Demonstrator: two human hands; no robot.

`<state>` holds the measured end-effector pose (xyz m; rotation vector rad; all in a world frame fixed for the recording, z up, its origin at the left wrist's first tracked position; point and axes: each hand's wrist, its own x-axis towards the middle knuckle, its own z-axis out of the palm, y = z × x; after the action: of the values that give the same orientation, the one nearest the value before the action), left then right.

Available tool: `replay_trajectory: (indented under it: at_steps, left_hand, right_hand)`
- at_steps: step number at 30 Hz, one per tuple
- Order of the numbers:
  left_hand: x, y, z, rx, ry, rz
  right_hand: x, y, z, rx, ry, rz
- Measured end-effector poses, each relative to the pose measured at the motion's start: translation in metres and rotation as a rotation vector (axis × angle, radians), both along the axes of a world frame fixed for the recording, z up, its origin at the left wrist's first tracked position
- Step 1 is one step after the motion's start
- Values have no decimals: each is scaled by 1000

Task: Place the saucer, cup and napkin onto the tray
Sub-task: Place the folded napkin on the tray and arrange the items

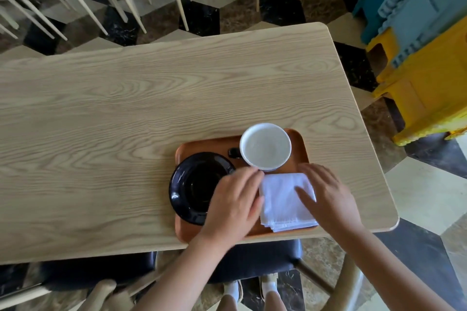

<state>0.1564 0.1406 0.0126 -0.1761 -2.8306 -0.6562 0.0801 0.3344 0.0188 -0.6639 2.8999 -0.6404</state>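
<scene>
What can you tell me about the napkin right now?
The napkin is white, cloth-like, folded into a rough square of several layers, edges showing at its near side. It lies flat on the tray's near right part, just in front of the cup. The right hand rests fingers on it; the left hand touches its left edge.

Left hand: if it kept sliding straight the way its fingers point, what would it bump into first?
Most likely the cup. The left hand points up and right, fingertips almost at its near rim, though height is hard to judge.

Black saucer (pixel 194 188), white cup (pixel 265 146), folded napkin (pixel 286 202), seemingly all on orange tray (pixel 202 145)
</scene>
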Motion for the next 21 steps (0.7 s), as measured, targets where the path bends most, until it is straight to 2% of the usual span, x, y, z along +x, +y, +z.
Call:
replay_trajectory:
  at_steps: [2,4,9,21]
  left_hand:
    - [13,22,-11,-67,-79,-119]
    - [18,43,-19,-129,-173,-152]
    - [14,62,-17,-258,-348,-113]
    - [36,38,-16,-311,-396,-50]
  right_hand:
    - [18,15,-10,114,27,161]
    - [24,25,-17,189,31,263]
    - [18,27,-19,237,14,315]
    - [40,-3,-26,167,71,325]
